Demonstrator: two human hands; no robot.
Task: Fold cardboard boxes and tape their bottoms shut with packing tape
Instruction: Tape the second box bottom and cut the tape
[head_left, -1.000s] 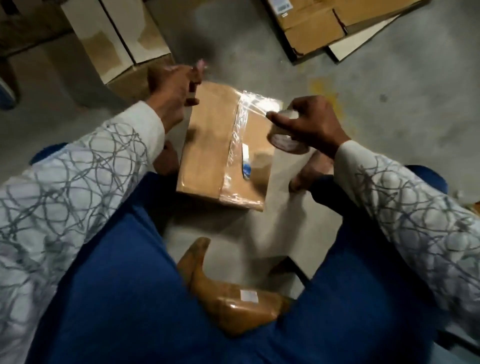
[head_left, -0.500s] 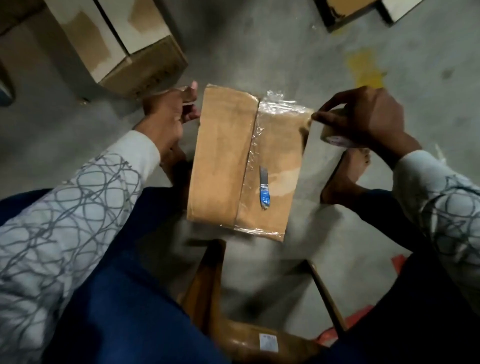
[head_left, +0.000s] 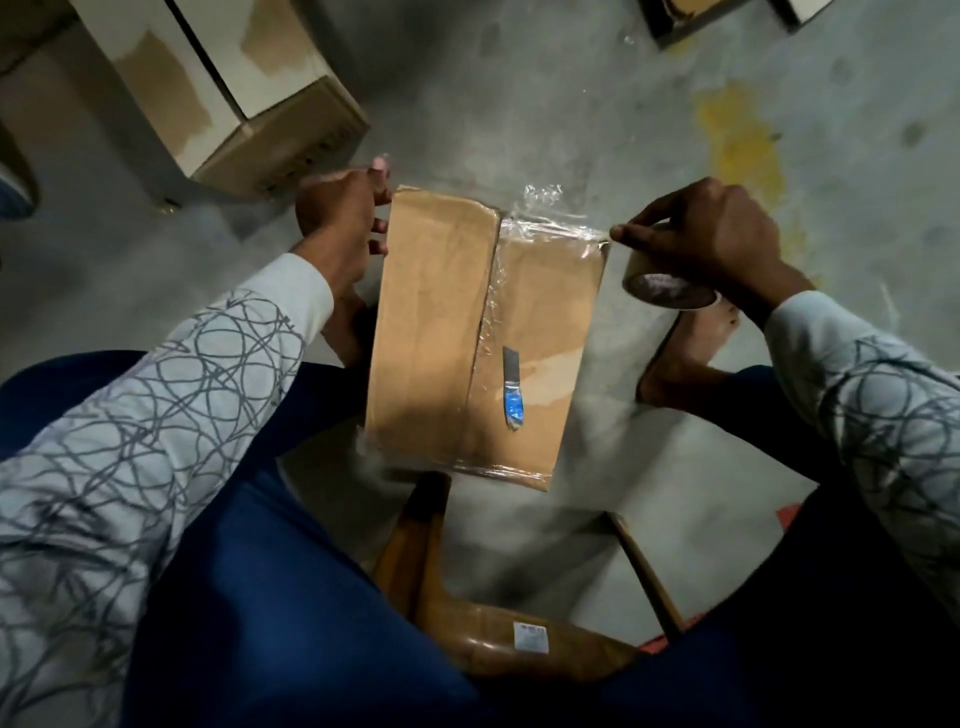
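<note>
A brown cardboard box (head_left: 436, 338) stands between my knees with its closed flaps facing up. Clear packing tape (head_left: 550, 226) runs across its far edge and down the centre seam. A small blue-handled blade (head_left: 513, 389) lies on the right flap. My left hand (head_left: 343, 223) presses against the box's left side with straight fingers. My right hand (head_left: 711, 234) grips the tape roll (head_left: 665, 283) just off the box's right far corner, the strip stretched from the roll to the box.
I sit on a wooden stool (head_left: 498, 639) above a grey concrete floor (head_left: 519, 104). A taped box (head_left: 223, 88) stands at the far left. Flat cardboard (head_left: 691, 21) lies at the far right. My bare right foot (head_left: 685, 348) rests beside the box.
My right hand has drawn the roll rightward, pulling tape across the far edge to the right corner. The left hand stays on the left side. The camera moved closer.
</note>
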